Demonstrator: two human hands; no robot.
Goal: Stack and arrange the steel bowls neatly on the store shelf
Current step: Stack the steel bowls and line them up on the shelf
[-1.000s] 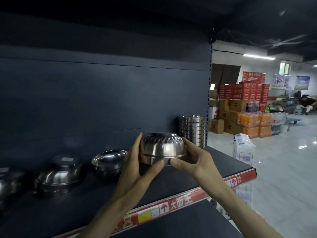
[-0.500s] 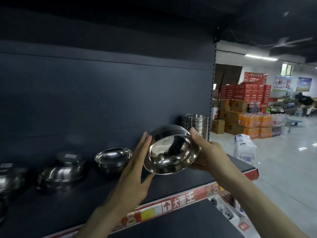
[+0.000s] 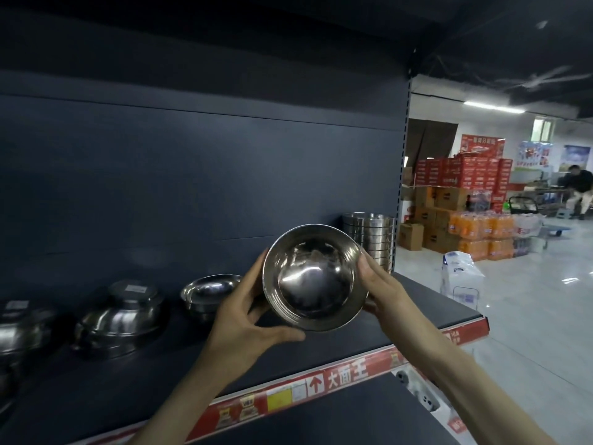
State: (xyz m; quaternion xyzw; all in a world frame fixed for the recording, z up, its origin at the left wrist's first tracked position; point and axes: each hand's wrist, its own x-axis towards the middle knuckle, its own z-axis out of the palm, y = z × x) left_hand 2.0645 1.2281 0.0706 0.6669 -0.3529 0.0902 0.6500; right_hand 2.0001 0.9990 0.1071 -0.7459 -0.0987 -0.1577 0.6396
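Note:
I hold a shiny steel bowl (image 3: 313, 277) above the dark shelf (image 3: 426, 300), its mouth tilted toward me. My left hand (image 3: 247, 313) grips its left rim with the thumb under the bottom edge. My right hand (image 3: 382, 284) grips the right rim. Behind it, at the shelf's right end, stands a tall stack of steel bowls (image 3: 372, 239). Further left on the shelf sit an upright bowl stack (image 3: 208, 292), an upside-down bowl pile (image 3: 125, 313) with a sticker on top, and more upturned bowls (image 3: 19, 329) at the left edge.
The shelf's back panel (image 3: 192, 187) rises close behind the bowls. A red price strip (image 3: 337, 377) runs along the front edge. To the right, an aisle with stacked cartons (image 3: 449, 200), drink packs (image 3: 481, 232), a white bag (image 3: 459, 277) and a seated person (image 3: 577, 191) far off.
The bowl, upside down in both hands a second ago, has been turned over and tilted, so its open inside now faces me. It also sits slightly higher.

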